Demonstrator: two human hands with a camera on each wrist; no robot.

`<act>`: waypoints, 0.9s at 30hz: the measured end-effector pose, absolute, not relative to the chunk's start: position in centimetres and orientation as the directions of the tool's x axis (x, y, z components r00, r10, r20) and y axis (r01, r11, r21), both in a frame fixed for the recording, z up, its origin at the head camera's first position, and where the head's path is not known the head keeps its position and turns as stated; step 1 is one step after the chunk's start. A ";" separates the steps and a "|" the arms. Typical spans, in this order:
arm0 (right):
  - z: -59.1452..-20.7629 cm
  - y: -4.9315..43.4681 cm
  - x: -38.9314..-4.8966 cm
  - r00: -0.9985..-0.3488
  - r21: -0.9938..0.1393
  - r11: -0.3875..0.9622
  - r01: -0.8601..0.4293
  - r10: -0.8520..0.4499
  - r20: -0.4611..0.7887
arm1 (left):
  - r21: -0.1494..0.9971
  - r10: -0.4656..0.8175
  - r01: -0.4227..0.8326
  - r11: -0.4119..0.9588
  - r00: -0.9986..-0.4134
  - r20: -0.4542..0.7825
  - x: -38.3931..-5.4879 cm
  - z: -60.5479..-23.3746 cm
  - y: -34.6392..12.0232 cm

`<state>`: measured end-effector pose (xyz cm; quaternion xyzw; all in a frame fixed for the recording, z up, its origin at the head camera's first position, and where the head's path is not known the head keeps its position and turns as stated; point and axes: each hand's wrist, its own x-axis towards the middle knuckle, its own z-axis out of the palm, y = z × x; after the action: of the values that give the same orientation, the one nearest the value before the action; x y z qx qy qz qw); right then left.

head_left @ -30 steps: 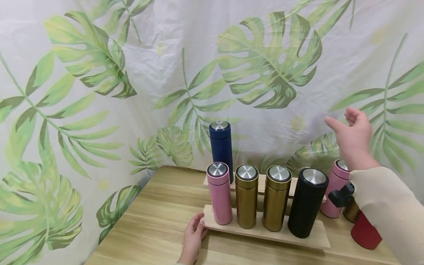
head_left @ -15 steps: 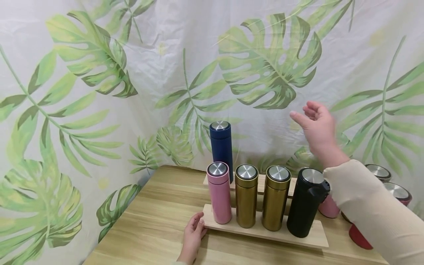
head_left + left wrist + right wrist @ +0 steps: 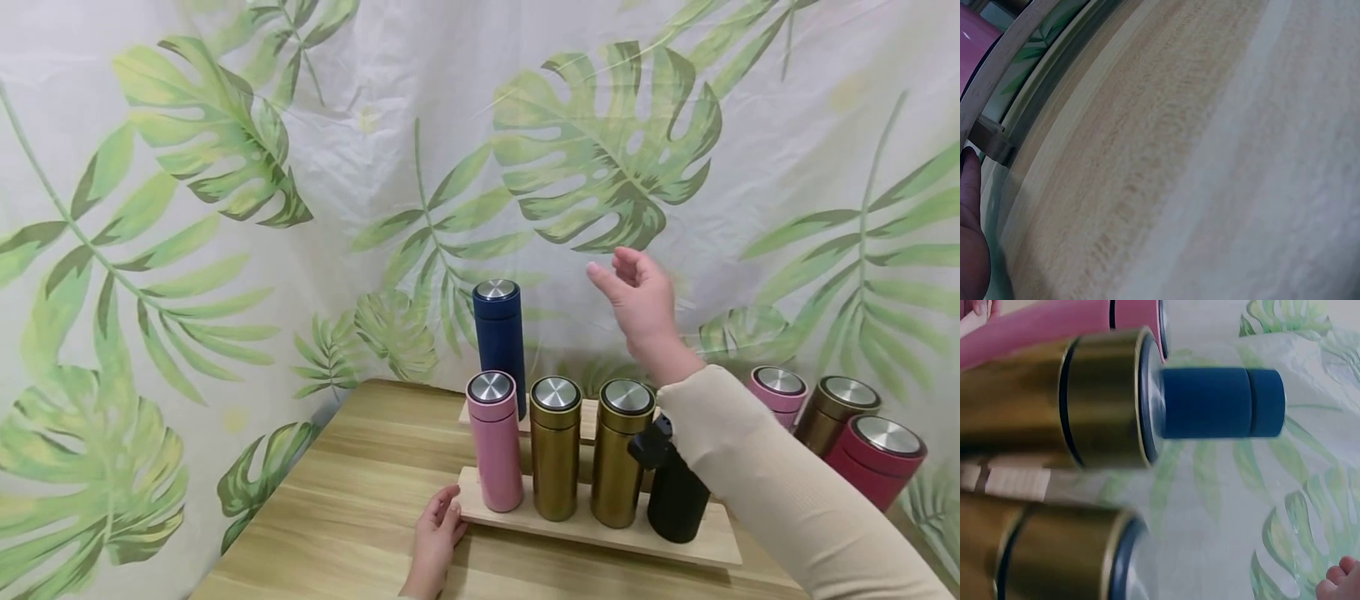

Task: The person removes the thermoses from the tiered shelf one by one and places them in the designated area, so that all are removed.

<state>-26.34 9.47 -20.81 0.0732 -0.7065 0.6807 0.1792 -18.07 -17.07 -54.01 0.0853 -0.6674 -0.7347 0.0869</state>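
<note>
My left hand grips the left end of the front board of a wooden stand; in the left wrist view a finger lies along the stand's edge. On this board stand a pink thermos bottle, two gold thermos bottles and a black thermos bottle, partly hidden by my right arm. A blue thermos bottle stands on the rear board. My right hand hangs in the air above the row, holding nothing, fingers loosely bent and thumb apart.
At the right, another pink bottle, a gold bottle and a red bottle stand behind my right sleeve. A leaf-printed cloth hangs behind the wood-grain table.
My right hand has moved left, from above the bottles at the right to over the rear board, uncovering those right-hand bottles. My left hand has stayed at the stand's end.
</note>
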 end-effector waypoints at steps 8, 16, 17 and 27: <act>-22.1 6.6 -26.8 -0.928 -0.929 0.099 -0.357 0.080 0.365 | 0.995 -0.257 0.019 -0.093 -0.966 -0.006 -18.1 -54.1 -17.2; -23.0 4.1 -27.1 -0.948 -0.948 0.045 -0.314 0.037 0.315 | 0.994 -0.254 0.014 -0.106 -0.967 -0.013 -18.2 -54.2 -17.1; -23.1 3.8 -27.1 -0.950 -0.951 0.034 -0.309 0.035 0.310 | 0.994 -0.255 0.015 -0.111 -0.967 -0.014 -18.2 -54.1 -17.1; -24.5 1.4 -27.5 -0.969 -0.968 -0.045 -0.247 0.004 0.247 | 0.995 -0.259 0.003 -0.104 -0.966 -0.024 -18.1 -54.2 -16.9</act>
<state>-27.45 1.38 -24.49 0.0885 -0.6855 0.7174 0.0874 -18.08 -16.93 -54.16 0.0963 -0.6633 -0.7368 0.0889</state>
